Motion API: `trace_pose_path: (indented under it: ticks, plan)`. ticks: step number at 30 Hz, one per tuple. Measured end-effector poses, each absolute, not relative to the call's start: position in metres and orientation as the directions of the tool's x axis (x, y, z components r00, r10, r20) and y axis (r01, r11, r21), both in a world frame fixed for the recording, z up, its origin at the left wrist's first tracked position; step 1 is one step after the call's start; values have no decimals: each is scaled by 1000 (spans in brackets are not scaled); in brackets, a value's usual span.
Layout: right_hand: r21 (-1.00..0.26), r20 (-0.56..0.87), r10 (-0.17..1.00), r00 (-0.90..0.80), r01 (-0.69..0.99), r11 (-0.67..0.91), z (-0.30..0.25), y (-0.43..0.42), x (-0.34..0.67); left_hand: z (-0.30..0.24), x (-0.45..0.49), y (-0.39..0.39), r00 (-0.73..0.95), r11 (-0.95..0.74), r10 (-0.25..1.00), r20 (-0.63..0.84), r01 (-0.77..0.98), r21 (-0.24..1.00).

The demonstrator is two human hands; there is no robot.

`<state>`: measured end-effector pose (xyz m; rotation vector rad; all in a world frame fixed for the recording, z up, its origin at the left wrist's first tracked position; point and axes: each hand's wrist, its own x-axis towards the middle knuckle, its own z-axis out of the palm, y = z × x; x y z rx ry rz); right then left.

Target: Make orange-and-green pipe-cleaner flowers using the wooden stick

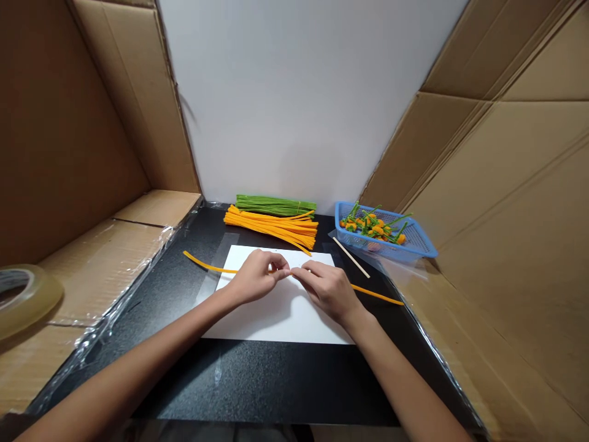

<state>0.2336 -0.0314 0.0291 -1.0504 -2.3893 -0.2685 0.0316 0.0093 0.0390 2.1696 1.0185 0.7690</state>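
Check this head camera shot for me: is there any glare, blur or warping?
Head view: wide-angle warping makes the cardboard walls splay outward; glare streaks the clear tape on the black tabletop; the left hand and right hand cast soft shadows on the white sheet; the orange pipe cleaner shows no obvious blur.

Left hand (256, 277), right hand (326, 291), pinching orange pipe cleaner (377, 295)

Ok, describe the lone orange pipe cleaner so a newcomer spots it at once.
On the black tabletop, find the white sheet. Across it, pinched by the left hand and right hand, runs one orange pipe cleaner, apart from the orange bundle beyond.
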Motion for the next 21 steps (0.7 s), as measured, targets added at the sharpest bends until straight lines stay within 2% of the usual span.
trace_pose_path:
  ticks: [2, 4, 7, 10, 13, 16, 18, 21]
  plan:
    - [29, 533, 591, -605, 711, 702, 29, -31, 234, 43, 30, 10, 570, -472, 801, 180, 418, 777]
    - [-25, 519, 609, -601, 701, 713, 29, -31, 232, 42, 29, 11, 588, -450, 795, 152, 403, 797]
    - [-266, 497, 700, -513, 677, 686, 27, -32, 225, 35, 30, 13, 567, -432, 810, 150, 404, 807]
    - [-531, 447, 819, -359, 630, 566, 30, -33, 219, 29, 34, 10, 515, -507, 817, 260, 427, 749]
    - [-746, 315, 921, -231, 540, 390, 37, -34, 218, 25, 38, 5, 479, -675, 734, 481, 435, 595]
    - [-929, 104, 974, -199, 329, 167, 44, -34, 219, 22, 39, -1, 483, -808, 584, 652, 418, 415]
    - [-985, -61, 974, -219, 173, -22, 47, -35, 220, 20, 38, -3, 506, -866, 477, 718, 411, 286]
    - [-968, -248, 926, -286, 39, -247, 49, -34, 223, 18, 35, -2, 591, -928, 294, 751, 365, 75]
